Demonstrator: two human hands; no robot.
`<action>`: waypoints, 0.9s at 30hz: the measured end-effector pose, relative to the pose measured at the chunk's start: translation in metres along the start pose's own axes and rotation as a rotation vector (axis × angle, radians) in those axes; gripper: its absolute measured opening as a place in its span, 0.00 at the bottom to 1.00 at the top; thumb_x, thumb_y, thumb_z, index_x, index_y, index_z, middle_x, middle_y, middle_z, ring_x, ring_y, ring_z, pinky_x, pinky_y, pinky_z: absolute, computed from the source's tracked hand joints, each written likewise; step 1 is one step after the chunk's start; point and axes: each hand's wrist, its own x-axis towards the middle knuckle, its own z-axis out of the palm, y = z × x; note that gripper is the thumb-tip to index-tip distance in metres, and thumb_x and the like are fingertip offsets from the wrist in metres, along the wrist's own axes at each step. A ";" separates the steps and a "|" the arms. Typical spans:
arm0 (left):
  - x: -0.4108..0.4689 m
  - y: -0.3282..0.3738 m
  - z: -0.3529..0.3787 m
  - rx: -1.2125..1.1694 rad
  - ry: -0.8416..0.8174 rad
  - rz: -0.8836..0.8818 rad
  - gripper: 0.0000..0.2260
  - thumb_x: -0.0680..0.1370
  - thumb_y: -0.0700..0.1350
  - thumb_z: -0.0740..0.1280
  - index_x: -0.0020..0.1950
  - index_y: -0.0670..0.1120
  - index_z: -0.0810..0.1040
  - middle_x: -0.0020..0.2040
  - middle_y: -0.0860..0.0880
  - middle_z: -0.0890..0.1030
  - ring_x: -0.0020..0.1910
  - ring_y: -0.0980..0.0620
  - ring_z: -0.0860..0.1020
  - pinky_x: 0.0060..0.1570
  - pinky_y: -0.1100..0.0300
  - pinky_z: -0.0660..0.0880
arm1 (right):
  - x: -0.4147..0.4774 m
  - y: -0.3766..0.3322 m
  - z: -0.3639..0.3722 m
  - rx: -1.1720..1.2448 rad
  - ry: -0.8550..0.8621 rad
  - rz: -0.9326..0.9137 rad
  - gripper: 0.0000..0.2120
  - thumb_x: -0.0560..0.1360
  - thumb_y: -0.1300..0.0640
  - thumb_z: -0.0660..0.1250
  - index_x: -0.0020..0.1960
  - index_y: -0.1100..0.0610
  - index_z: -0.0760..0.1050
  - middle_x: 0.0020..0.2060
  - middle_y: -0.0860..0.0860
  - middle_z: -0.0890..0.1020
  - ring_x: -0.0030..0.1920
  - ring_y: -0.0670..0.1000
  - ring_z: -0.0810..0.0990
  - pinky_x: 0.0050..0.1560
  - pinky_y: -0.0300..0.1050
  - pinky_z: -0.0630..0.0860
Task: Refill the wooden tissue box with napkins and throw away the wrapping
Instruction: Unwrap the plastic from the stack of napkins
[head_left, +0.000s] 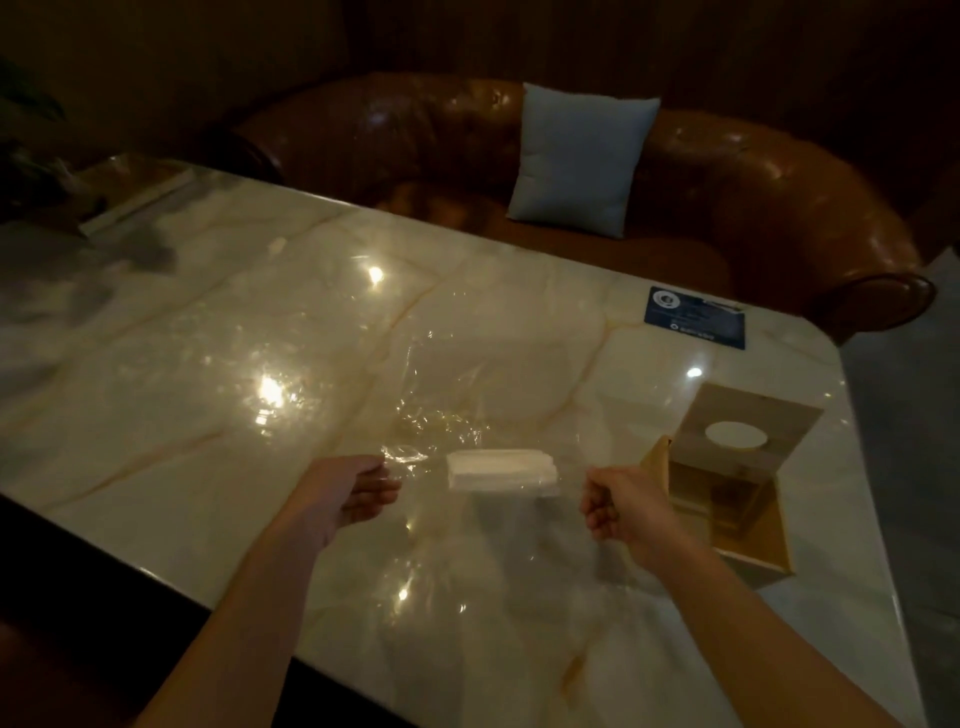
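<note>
A small white stack of napkins (501, 469) sits inside a clear plastic wrapping (467, 395) held above the marble table (208, 364). My left hand (353, 493) pinches the wrapping's left edge and my right hand (618, 506) is closed on its right edge, with the film stretched between them. The wooden tissue box (727, 493) lies on the table just right of my right hand. Its inside shows and its lid panel with a round hole (736, 434) tilts up at the back.
A dark blue card (695, 318) lies near the table's far right corner. A brown leather sofa (753, 197) with a pale blue cushion (579, 158) curves behind the table. Dim objects stand at the table's far left end (130, 192). The floor (909, 415) shows at right.
</note>
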 end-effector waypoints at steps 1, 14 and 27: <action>0.000 0.006 0.002 0.018 0.000 0.024 0.08 0.76 0.43 0.65 0.40 0.40 0.77 0.25 0.47 0.83 0.22 0.54 0.80 0.21 0.68 0.75 | 0.000 -0.006 0.000 0.001 0.011 -0.011 0.15 0.76 0.62 0.58 0.31 0.59 0.69 0.23 0.56 0.74 0.20 0.51 0.70 0.22 0.38 0.67; -0.006 0.037 0.011 -0.112 -0.127 0.230 0.09 0.77 0.44 0.63 0.40 0.43 0.77 0.29 0.49 0.84 0.28 0.55 0.82 0.27 0.66 0.78 | -0.013 -0.041 -0.012 0.100 0.001 -0.161 0.11 0.76 0.61 0.60 0.36 0.60 0.72 0.26 0.55 0.76 0.24 0.51 0.73 0.24 0.41 0.71; 0.005 -0.054 -0.023 0.381 -0.158 -0.148 0.06 0.72 0.34 0.69 0.37 0.43 0.76 0.29 0.48 0.83 0.26 0.55 0.80 0.32 0.63 0.75 | -0.013 0.075 -0.012 -0.083 -0.095 0.095 0.13 0.74 0.66 0.63 0.31 0.60 0.72 0.23 0.53 0.76 0.21 0.47 0.73 0.20 0.33 0.68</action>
